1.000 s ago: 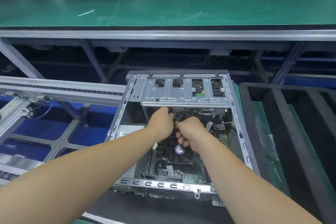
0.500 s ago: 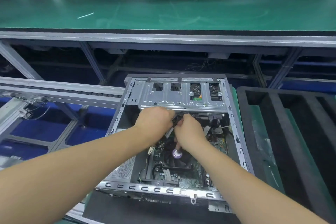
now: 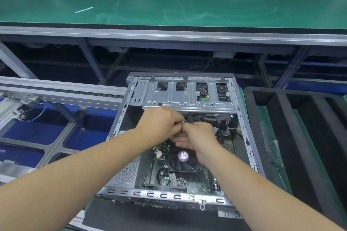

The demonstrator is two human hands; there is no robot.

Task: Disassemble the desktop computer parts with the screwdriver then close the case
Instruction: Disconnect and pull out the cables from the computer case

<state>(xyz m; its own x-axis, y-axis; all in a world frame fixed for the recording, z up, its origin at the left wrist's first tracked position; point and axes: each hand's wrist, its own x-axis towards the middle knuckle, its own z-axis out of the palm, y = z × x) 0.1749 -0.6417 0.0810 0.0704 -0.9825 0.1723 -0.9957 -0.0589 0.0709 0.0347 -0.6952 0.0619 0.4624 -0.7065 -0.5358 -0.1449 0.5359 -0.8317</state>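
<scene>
An open grey desktop case (image 3: 246, 137) lies on its side before me, its motherboard (image 3: 187, 180) exposed. A black CPU fan (image 3: 183, 161) with a purple sticker sits near the board's middle. Both hands reach inside, just below the silver drive cage (image 3: 187, 97). My left hand (image 3: 159, 124) and my right hand (image 3: 197, 135) meet fingertip to fingertip and pinch a small white cable connector (image 3: 181, 122) on a black wire bundle (image 3: 199, 119). No screwdriver is in view.
A black foam tray (image 3: 281, 137) with long slots stands right of the case. A white loose connector (image 3: 158, 154) dangles left of the fan. A green conveyor belt (image 3: 169, 5) runs across the back; aluminium frame rails (image 3: 62, 92) lie to the left.
Both hands have risen slightly toward the drive cage and closed together on the connector. The view has shifted a little.
</scene>
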